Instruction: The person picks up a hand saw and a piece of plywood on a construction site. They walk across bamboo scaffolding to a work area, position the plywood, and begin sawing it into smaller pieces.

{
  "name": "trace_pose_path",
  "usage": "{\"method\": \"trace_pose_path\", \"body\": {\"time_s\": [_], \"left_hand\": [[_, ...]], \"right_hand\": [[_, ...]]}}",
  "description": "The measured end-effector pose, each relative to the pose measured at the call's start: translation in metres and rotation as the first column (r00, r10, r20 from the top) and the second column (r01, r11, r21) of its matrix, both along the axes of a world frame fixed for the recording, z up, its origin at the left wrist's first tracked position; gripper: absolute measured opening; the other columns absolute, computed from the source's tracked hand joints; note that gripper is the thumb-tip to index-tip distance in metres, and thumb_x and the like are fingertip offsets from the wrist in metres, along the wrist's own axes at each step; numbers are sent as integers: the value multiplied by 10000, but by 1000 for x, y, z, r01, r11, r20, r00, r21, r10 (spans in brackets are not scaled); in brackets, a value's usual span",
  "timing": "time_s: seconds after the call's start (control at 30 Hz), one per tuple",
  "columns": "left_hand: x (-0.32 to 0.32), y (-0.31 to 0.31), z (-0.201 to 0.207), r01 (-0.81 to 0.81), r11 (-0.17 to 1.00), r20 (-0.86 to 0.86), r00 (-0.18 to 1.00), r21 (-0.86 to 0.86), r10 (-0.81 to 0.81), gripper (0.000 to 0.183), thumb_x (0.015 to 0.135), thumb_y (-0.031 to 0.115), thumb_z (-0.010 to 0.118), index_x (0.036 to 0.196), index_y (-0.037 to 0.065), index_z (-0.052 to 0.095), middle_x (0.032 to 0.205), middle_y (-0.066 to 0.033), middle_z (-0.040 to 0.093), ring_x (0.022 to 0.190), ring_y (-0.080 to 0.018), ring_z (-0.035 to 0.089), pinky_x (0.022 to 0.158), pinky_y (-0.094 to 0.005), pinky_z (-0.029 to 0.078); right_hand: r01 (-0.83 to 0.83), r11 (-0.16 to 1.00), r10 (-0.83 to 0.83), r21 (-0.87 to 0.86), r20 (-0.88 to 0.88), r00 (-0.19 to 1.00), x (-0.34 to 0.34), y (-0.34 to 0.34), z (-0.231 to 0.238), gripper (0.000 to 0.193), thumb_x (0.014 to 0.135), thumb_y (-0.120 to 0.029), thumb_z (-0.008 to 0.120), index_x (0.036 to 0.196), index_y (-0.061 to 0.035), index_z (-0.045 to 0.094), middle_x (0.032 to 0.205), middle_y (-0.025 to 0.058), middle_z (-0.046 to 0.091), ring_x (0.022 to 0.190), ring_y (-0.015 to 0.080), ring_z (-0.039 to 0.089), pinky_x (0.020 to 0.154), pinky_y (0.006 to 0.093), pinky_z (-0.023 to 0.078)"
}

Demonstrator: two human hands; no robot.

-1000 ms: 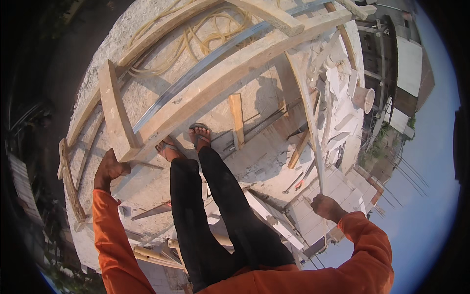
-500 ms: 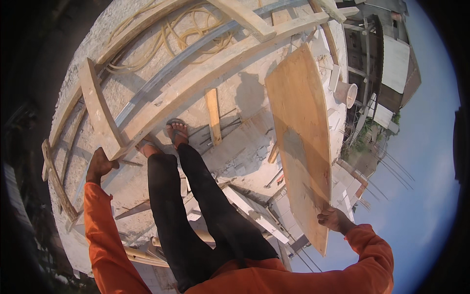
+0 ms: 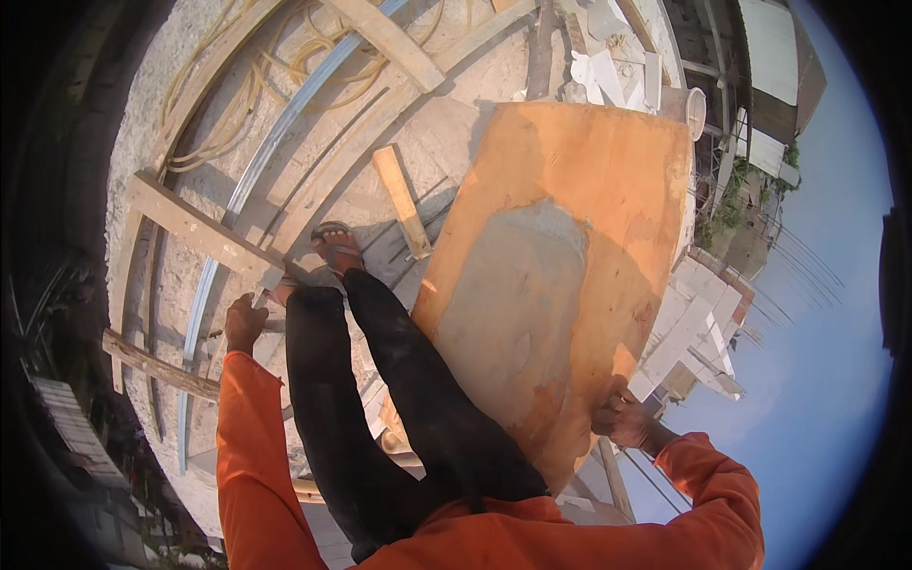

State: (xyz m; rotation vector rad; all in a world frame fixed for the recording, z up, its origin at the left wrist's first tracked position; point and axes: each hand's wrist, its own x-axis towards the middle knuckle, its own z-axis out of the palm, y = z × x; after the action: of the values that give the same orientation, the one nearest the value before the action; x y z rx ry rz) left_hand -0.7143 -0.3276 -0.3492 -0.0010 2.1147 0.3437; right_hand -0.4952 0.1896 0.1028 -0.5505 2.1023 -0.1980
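A broad plywood board (image 3: 617,209), orange-brown with a grey, cement-like patch, leans beside my right leg. My right hand (image 3: 629,420) is closed on its near right edge. At the left, my left hand (image 3: 245,325) hangs just short of a wooden crosspiece (image 3: 204,226), its fingers loosely curled and apart, with no object visible in them. That crosspiece lies across long timber beams, one of which (image 3: 347,152) runs toward the far side. My sandalled feet stand by the crosspiece's near end.
A bluish metal channel (image 3: 249,180) and coiled yellowish hose (image 3: 252,85) lie among the beams. A short wood block (image 3: 403,201) rests on the rough floor near my feet. A pale bucket (image 3: 693,112) and white scraps sit far right. Beyond the right edge, thin rods stick out.
The plywood board has turned its broad face toward me and swung left. My left hand has come off the timber's end and moved slightly right; the timber frame sits lower.
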Motion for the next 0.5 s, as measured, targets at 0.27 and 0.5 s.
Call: {"method": "trace_pose_path", "body": {"time_s": [0.27, 0.5], "left_hand": [[-18, -13, 166, 34, 999, 137, 990, -24, -30, 401, 728, 244, 625, 1058, 22, 681, 1020, -217, 676, 969, -343, 651, 882, -399, 499], [-46, 3, 248, 226, 968, 91, 967, 105, -236, 394, 760, 193, 646, 1084, -31, 660, 1006, -208, 685, 884, -281, 681, 814, -358, 520]], "right_hand": [[311, 948, -305, 72, -80, 949, 39, -26, -13, 105, 773, -209, 564, 870, -225, 601, 934, -64, 510, 998, 126, 490, 975, 526, 337], [489, 872, -483, -17, -191, 854, 106, -113, -86, 115, 830, -186, 555, 887, -215, 651, 1027, -61, 530, 1093, 134, 467, 976, 552, 317]]}}
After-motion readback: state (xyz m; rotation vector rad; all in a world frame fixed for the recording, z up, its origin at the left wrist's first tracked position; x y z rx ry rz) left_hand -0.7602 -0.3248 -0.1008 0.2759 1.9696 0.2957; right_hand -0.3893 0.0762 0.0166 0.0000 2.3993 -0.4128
